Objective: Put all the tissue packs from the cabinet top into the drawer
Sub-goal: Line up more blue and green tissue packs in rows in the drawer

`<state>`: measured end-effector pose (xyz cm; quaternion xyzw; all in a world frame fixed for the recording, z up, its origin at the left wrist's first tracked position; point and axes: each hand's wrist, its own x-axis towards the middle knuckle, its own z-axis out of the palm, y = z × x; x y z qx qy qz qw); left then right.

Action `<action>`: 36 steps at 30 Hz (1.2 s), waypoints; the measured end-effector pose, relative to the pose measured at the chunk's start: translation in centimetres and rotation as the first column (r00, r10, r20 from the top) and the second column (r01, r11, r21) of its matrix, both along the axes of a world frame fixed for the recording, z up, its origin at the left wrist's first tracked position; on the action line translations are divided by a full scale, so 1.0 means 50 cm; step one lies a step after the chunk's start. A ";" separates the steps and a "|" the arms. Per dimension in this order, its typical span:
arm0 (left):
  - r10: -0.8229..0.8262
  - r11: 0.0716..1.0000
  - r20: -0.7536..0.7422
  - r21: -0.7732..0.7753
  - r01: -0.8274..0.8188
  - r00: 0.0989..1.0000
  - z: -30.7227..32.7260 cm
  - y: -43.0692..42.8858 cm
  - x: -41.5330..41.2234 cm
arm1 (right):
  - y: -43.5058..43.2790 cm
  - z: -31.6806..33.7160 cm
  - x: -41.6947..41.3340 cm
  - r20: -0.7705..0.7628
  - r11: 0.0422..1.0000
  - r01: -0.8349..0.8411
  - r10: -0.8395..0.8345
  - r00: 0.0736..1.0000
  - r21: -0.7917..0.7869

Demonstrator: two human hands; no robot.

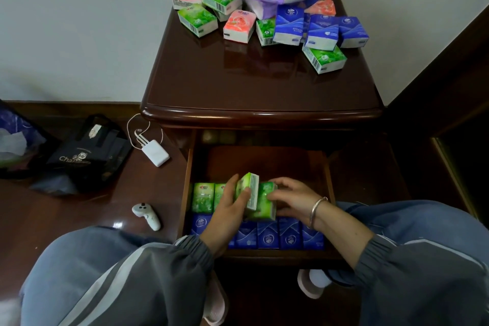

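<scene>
In the open drawer (184, 193), upright green packs (203, 197) stand far left, behind a near row of blue packs (267, 235). The left hand (225, 212) grips a tilted green pack (250, 190). Beside it, the right hand (293, 198) curls round a second green pack (264, 205) (thumb apparently underneath). Loose tissue packs (239, 25) crowd the far cabinet top (251, 79).

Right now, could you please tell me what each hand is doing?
Left hand: grips the tilted green tissue pack.
Right hand: grips the neighbouring green tissue pack.
</scene>
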<state>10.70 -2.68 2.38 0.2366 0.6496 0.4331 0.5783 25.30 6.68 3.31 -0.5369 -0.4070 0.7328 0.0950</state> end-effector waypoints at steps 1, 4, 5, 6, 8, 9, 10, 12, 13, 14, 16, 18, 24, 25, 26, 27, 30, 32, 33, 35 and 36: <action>0.027 1.000 -0.122 0.009 -0.026 0.992 -0.005 0.003 -0.007 | 0.006 -0.009 0.003 0.033 1.000 0.019 -0.019 0.999 0.019; -0.020 1.000 -0.624 -0.028 0.002 0.782 -0.017 0.010 -0.025 | 0.020 -0.032 0.012 0.157 0.993 0.052 -0.068 0.985 0.105; -0.093 0.995 -0.758 -0.094 0.033 0.646 -0.020 0.012 -0.026 | 0.022 -0.039 0.013 0.175 0.992 0.065 -0.084 0.981 0.112; -0.178 0.984 -0.854 -0.170 0.060 0.488 -0.024 0.015 -0.023 | 0.023 -0.046 0.013 0.190 0.991 0.071 -0.092 0.977 0.114; -0.286 0.957 -0.925 -0.263 0.120 0.250 -0.037 0.025 -0.004 | 0.023 -0.063 0.010 0.237 0.990 0.066 -0.095 0.967 0.129; -0.310 0.946 -0.931 -0.282 0.161 0.194 -0.046 0.032 0.009 | 0.023 -0.073 0.009 0.261 0.988 0.060 -0.095 0.961 0.140; -0.329 0.934 -0.929 -0.296 0.199 0.166 -0.058 0.040 0.022 | 0.024 -0.081 0.009 0.279 0.987 0.057 -0.098 0.955 0.150; -0.353 0.916 -0.927 -0.315 0.247 0.128 -0.087 0.053 0.040 | 0.027 -0.096 0.012 0.299 0.983 0.055 -0.106 0.948 0.173; -0.366 0.909 -0.925 -0.331 0.253 0.102 -0.101 0.059 0.044 | 0.029 -0.102 0.014 0.303 0.981 0.052 -0.108 0.947 0.188; -0.390 0.899 -0.918 -0.361 0.250 0.076 -0.114 0.062 0.045 | 0.030 -0.107 0.017 0.305 0.978 0.047 -0.109 0.946 0.202; -0.470 0.860 -0.882 -0.448 0.244 0.040 -0.140 0.060 0.045 | 0.031 -0.117 0.020 0.302 0.975 0.038 -0.105 0.948 0.221; -0.529 0.825 -0.848 -0.502 0.260 0.040 -0.156 0.052 0.046 | 0.029 -0.128 0.021 0.293 0.973 0.026 -0.094 0.952 0.229; -0.457 0.831 -0.889 -0.438 0.343 -0.030 -0.143 0.066 0.015 | 0.029 -0.154 0.006 0.199 0.969 0.007 -0.057 0.978 0.246; -0.465 0.817 -0.884 -0.444 0.367 -0.033 -0.149 0.065 0.005 | 0.030 -0.156 0.004 0.207 0.962 -0.031 -0.027 0.978 0.271; -0.473 0.809 -0.881 -0.447 0.382 -0.028 -0.155 0.062 -0.004 | 0.029 -0.157 0.002 0.228 0.949 -0.083 0.012 0.974 0.304; -0.480 0.802 -0.877 -0.449 0.394 -0.023 -0.160 0.059 -0.010 | 0.029 -0.159 0.002 0.273 0.924 -0.155 0.058 0.960 0.350; -0.500 0.794 -0.866 -0.459 0.399 -0.002 -0.170 0.052 -0.016 | 0.025 -0.168 0.005 0.494 0.751 -0.439 0.173 0.852 0.494; -0.496 0.797 -0.868 -0.460 0.391 -0.008 -0.174 0.050 -0.018 | 0.017 -0.173 0.005 0.522 0.702 -0.525 0.251 0.815 0.481; -0.489 0.799 -0.872 -0.456 0.393 -0.018 -0.177 0.048 -0.019 | 0.012 -0.176 0.006 0.512 0.700 -0.546 0.293 0.807 0.460; -0.474 0.800 -0.880 -0.442 0.406 -0.024 -0.181 0.046 -0.021 | 0.006 -0.181 0.007 0.505 0.693 -0.580 0.348 0.790 0.429; -0.471 0.798 -0.882 -0.437 0.414 -0.023 -0.183 0.045 -0.023 | 0.006 -0.182 0.007 0.506 0.688 -0.591 0.363 0.782 0.421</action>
